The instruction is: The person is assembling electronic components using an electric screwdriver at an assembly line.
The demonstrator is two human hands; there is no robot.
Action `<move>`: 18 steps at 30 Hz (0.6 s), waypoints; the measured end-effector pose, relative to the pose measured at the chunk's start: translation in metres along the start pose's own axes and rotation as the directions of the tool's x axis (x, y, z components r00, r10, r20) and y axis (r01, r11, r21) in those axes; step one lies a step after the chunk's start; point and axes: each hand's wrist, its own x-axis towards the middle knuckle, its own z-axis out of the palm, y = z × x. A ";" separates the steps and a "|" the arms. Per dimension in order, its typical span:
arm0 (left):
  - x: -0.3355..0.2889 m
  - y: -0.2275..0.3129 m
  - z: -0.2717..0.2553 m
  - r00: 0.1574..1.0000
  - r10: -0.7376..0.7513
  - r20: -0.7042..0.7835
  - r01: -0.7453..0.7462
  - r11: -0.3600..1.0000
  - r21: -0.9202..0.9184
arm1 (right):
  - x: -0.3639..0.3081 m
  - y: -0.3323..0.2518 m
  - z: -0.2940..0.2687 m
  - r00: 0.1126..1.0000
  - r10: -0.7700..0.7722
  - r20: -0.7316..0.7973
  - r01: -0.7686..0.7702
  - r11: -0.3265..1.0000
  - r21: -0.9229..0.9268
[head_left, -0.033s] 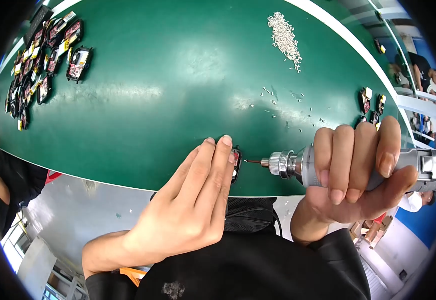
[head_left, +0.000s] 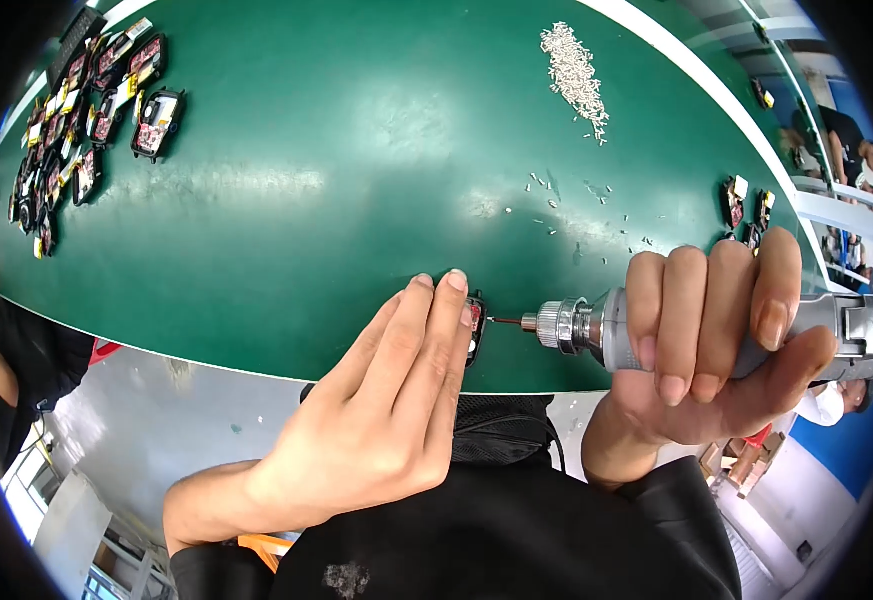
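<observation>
My left hand (head_left: pixel 377 400) lies over a small black device housing (head_left: pixel 475 345) near the table's front edge, its fingers long and close together. Only the housing's right side shows, with a red circuit board inside; the rest, and my thumb, are hidden. In my right hand (head_left: pixel 712 335) is a silver-grey electric screwdriver (head_left: pixel 612 325), held level with the fingers wrapped over its body. Its thin reddish bit (head_left: pixel 509 321) points left at the housing. A tiny bright piece, seemingly a screw, sits at the bit's tip, close beside the board.
On the green table (head_left: pixel 357 220), a heap of small screws (head_left: pixel 575 80) lies at the far right, with scattered screws (head_left: pixel 554 205) nearer. Many open black housings (head_left: pixel 87 175) crowd the far left; several more housings (head_left: pixel 734 205) lie right, beyond the screwdriver. Other people are visible at both sides.
</observation>
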 end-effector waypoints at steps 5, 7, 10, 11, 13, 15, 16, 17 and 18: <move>0.000 0.001 0.003 0.999 -0.040 -0.027 0.038 0.998 -0.054 | 0.004 0.007 -0.004 0.998 0.060 0.029 -0.061 0.998 0.014; -0.001 0.000 0.004 0.999 -0.043 -0.030 0.042 0.998 -0.051 | 0.005 0.012 -0.003 0.999 0.046 0.005 -0.046 0.998 0.039; 0.001 -0.001 0.005 0.998 -0.051 -0.043 0.048 0.997 -0.062 | 0.006 0.011 -0.006 0.996 0.083 0.034 -0.084 0.996 0.018; 0.001 -0.001 0.006 0.997 -0.048 -0.056 0.045 0.997 -0.064 | 0.006 0.010 -0.006 0.996 0.085 0.032 -0.086 0.996 0.014; 0.001 -0.001 0.008 0.996 -0.049 -0.070 0.045 0.997 -0.064 | 0.005 0.008 -0.004 0.995 0.094 0.025 -0.093 0.995 -0.036; -0.002 -0.002 0.009 0.994 -0.042 -0.102 0.035 0.997 -0.065 | 0.004 0.006 0.001 0.993 0.117 0.022 -0.113 0.985 -0.131; -0.001 -0.003 0.010 0.994 -0.041 -0.101 0.034 0.997 -0.066 | 0.005 0.006 0.001 0.991 0.124 0.041 -0.116 0.982 -0.150; -0.001 -0.004 0.011 0.994 -0.039 -0.104 0.031 0.997 -0.072 | 0.005 0.007 0.002 0.991 0.124 0.040 -0.117 0.982 -0.150; -0.001 -0.005 0.011 0.993 -0.036 -0.109 0.028 0.997 -0.077 | 0.004 0.008 0.003 0.992 0.120 0.021 -0.117 0.985 -0.129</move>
